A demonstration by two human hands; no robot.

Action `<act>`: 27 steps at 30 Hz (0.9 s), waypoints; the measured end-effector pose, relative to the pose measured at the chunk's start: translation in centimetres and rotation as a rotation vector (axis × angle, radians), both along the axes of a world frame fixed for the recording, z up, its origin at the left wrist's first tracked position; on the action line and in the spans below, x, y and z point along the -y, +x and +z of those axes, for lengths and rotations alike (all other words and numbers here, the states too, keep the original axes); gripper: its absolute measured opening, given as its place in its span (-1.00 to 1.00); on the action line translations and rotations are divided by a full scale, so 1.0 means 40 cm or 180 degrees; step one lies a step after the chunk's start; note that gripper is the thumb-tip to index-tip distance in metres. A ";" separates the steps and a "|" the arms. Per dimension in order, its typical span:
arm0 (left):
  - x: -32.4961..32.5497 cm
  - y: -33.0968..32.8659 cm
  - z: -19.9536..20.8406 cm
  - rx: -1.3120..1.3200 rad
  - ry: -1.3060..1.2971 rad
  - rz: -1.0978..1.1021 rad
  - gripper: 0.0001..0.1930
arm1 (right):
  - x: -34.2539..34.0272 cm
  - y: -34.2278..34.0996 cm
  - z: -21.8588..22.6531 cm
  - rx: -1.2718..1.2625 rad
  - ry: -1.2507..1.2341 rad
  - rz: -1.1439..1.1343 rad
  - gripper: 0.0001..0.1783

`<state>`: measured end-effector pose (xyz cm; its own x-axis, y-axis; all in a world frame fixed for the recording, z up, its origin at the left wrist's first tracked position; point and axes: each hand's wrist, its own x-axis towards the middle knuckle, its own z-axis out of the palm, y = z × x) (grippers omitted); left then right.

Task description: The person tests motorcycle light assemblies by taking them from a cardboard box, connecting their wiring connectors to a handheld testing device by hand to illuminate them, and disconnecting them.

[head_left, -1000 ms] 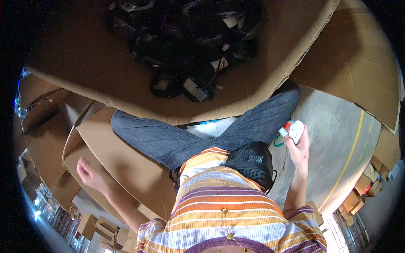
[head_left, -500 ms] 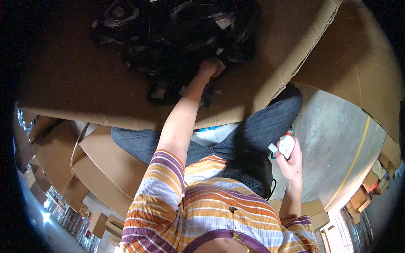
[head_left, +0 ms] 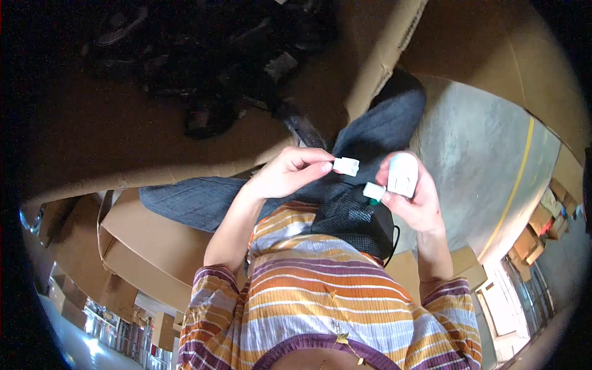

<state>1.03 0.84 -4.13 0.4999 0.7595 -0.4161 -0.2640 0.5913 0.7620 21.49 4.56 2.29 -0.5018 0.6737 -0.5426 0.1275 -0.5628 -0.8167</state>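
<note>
Left hand [head_left: 285, 177] pinches a white plug [head_left: 346, 166] just beyond the pouch [head_left: 348, 223]; right hand [head_left: 420, 208] grips a white unit [head_left: 402, 176] and a second plug [head_left: 374, 191], near the pouch's far right corner. The plugs stand apart: the step looks like lining them up, and the next move seems to call for squaring their ends

The left hand [head_left: 287, 177] holds a connector [head_left: 347, 166] just right of its fingertips. Across a gap to its right, the right hand [head_left: 419, 200] holds a device [head_left: 402, 175], with a second connector [head_left: 373, 191] at that hand's left side. Beyond both hands, a large carton [head_left: 365, 80] contains a heap of items [head_left: 216, 86]. Between the hands and the torso lies a pouch [head_left: 354, 225]. Another carton [head_left: 157, 237] sits left of the left hand; floor [head_left: 481, 166] extends right of the right hand.
</note>
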 end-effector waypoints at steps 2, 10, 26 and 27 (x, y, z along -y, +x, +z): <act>0.013 0.005 -0.005 -0.0065 0.0161 -0.0198 -0.84 | 0.002 -0.006 0.003 -0.0224 -0.0176 -0.0144 -0.63; 0.001 0.022 0.020 -0.0194 0.0945 -0.0336 -0.86 | 0.011 0.009 0.026 -0.0007 -0.0025 -0.0088 -0.64; 0.033 0.055 0.054 -0.0753 0.1183 -0.0177 -0.88 | 0.060 0.017 0.004 0.0330 0.0105 -0.0459 -0.60; 0.031 0.057 0.054 -0.0742 0.1175 -0.0151 -0.88 | 0.060 0.012 0.000 0.0502 0.0262 -0.0529 -0.60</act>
